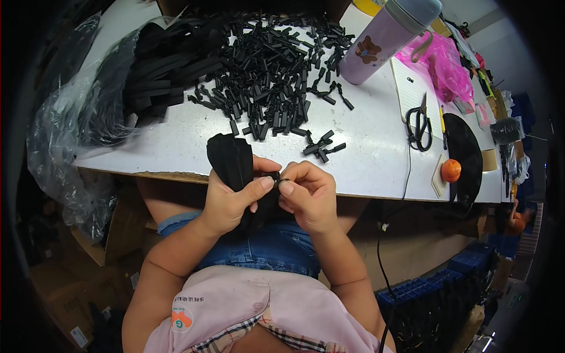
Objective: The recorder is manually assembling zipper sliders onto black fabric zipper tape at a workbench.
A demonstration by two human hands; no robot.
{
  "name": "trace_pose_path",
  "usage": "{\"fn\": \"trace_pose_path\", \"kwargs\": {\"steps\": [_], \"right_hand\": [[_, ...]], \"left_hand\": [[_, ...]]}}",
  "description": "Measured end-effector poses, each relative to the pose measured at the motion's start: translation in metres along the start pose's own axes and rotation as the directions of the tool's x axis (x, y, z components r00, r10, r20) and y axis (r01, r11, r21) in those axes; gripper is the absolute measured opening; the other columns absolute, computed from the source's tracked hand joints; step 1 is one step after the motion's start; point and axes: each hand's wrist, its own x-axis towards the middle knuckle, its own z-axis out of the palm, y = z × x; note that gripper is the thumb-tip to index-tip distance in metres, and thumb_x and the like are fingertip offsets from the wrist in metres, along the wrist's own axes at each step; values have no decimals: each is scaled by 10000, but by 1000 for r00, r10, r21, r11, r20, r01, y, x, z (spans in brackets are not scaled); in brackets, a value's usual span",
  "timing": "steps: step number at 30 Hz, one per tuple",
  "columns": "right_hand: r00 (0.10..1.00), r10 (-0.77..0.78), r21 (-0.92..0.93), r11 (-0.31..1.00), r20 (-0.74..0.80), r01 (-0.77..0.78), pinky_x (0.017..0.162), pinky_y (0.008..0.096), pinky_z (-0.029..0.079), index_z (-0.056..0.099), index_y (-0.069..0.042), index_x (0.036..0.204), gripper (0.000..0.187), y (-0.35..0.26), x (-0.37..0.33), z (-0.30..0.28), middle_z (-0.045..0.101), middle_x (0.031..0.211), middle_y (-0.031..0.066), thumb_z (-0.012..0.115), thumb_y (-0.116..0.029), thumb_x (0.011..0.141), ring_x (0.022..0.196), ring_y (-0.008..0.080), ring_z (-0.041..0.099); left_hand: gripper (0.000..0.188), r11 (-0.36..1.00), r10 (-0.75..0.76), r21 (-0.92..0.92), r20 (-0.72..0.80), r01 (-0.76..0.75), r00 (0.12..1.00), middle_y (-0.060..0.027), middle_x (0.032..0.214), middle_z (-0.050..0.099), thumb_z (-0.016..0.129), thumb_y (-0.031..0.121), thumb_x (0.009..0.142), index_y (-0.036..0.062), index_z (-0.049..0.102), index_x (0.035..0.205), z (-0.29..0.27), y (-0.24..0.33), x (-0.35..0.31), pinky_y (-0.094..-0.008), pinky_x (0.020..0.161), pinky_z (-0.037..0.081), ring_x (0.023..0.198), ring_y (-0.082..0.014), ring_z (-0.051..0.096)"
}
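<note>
Black fabric (229, 156) in left hand (226, 209), lilac bottle (379, 44) beside heaped parts (265, 79), scissors (422, 112)

Dark lettering (187, 299) and a round orange-and-green emblem (182, 320) are printed on the pale-pink fabric shirt (229, 289), lower centre; white carton labels (78, 336), lower left, cannot be read.

Held cloth (231, 162): black
Small pieces (271, 82) beyond the grip: black
Bottle (388, 41) beyond-right: lilac, brown bear print
Bag (438, 67) farther right: bright pink
Shorts (253, 253) below: blue
</note>
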Motion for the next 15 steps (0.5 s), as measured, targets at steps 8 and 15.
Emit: {"fn": "trace_pose_path", "kwargs": {"steps": [8,15], "right_hand": [[989,150,-7,989,0,-150,410,149,291,514,2,798,76,-8,0,-5,481,652,-4,574,-39,774,503,15,388],[963,-270,-422,870,21,253,487,147,346,503,13,802,52,12,-4,1,476,744,3,536,-27,797,571,18,422]], "left_hand": [[170,989,86,112,70,-93,994,-56,813,521,575,78,739,-13,559,883,-1,-1,2,-155,410,319,507,-43,419],[149,979,168,117,-27,-164,985,2,659,531,538,49,779,-11,566,913,8,-5,0,-150,400,315,458,-14,412]]}}
